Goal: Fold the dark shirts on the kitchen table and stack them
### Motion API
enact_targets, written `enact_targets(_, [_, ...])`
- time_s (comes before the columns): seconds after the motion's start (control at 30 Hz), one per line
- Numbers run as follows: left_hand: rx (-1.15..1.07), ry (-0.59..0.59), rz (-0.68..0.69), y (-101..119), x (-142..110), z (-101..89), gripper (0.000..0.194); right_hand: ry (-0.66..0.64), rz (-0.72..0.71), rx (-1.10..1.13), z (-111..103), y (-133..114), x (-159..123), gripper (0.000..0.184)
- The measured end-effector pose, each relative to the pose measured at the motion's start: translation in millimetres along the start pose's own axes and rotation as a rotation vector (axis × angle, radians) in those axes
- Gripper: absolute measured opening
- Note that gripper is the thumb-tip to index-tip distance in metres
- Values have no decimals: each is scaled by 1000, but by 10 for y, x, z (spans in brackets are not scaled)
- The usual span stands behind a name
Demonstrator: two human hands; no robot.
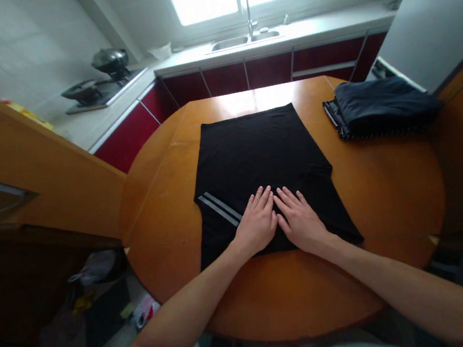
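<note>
A black garment [253, 147], which looks like a shirt, lies spread flat on the round wooden table [293, 297]. Two grey stripes [220, 209] run slantwise across its left part. My left hand [258, 221] rests flat on the near half of the cloth, fingers stretched forward. Beside it, my right hand [297, 216] lies palm down on the same cloth, its fingers also extended. The two hands are close together at the thumbs, and neither grips anything.
Folded dark clothes [382, 107] are stacked at the table's right. Beyond the table stands a counter with a sink [229, 42] and faucet [248, 8]. A stove [110, 90] with pans is at the far left. Wooden panels flank both sides.
</note>
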State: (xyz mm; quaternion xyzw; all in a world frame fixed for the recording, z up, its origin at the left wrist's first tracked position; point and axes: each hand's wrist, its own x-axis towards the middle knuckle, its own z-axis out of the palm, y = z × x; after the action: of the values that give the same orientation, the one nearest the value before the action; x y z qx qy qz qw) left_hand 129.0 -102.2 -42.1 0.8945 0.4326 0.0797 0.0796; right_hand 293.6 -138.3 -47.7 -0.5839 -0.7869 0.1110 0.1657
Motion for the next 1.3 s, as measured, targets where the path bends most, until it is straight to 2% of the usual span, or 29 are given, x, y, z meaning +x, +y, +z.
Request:
enact_targets(0.13, [8,21,21,3,-24,15,55,16,-4,-44,1,-23,-13,54])
enact_targets(0.27, [15,5,71,-16,-167,-71,59,75,-60,-100,-52,-24,-108,54])
enact_targets(0.4, [27,-69,196,-128,-536,-240,65,27,-313,-99,-199,144,-337,56])
enact_targets(0.5, [77,-91,216,-261,-899,-359,72,-40,-471,-80,-351,356,-548,62])
enact_targets(0.6, [141,-96,206,-407,-1188,-471,72,-56,-508,-81,-496,543,-688,69])
enact_targets(0.7, [180,-121,232,-531,-1349,-602,66,-57,-534,-81,-605,663,-721,70])
enact_targets(0.87, [194,-222,246,-604,-1450,-788,98,-84,-611,-100,-695,775,-722,81])
enact_targets(0.97, [178,-223,224,-621,-1465,-797,103,-100,-618,-118,-700,837,-764,86])
enact_targets(1.1, [123,-151,232,-742,-1472,-708,85,-106,-601,-116,-682,950,-809,80])
enact_targets(1.2, [25,-98,285,-879,-1495,-627,64,-80,-606,-44,-650,1050,-812,70])
enact_targets(1.3, [-85,-26,286,-976,-1535,-561,52,-37,-611,58,-611,1121,-811,56])
